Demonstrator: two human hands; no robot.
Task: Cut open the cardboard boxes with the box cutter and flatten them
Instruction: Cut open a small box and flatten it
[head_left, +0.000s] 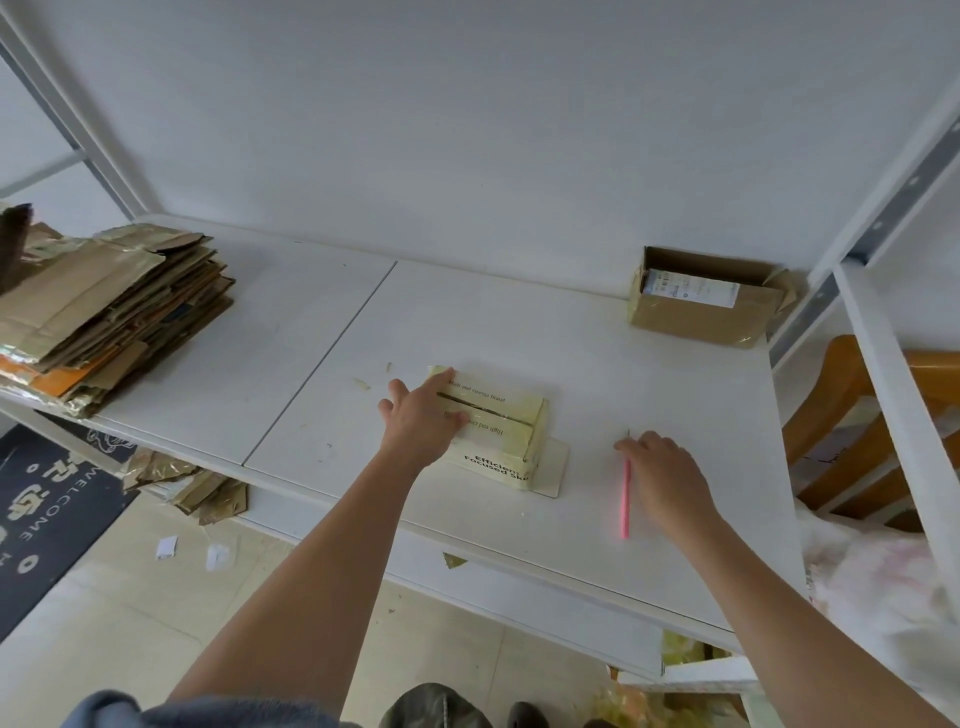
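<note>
The left hand (423, 421) lies flat, fingers spread and straight, pressing on top of a small pale-yellow cardboard box with black printed lettering (493, 431), which sits near the front middle of the white counter (597, 364). Its top flaps meet at a dark seam that looks parted, though whether the tape is fully slit I cannot tell; the box keeps its boxy shape and is not yet flattened. The right hand (662, 475) rests to the right of that box, fingers loosely curled over the upper end of a slim pink box cutter (625, 499) lying on the counter; it seems to touch the tool, but whether it grips it I cannot tell. Further out, by the wall at the right, a brown cardboard box with a white shipping label (709, 304) stands open-topped and still upright. At the far left a tall stack of flattened brown cardboard (109, 306) suggests most of the work is done. By this view, two boxes remain.
</note>
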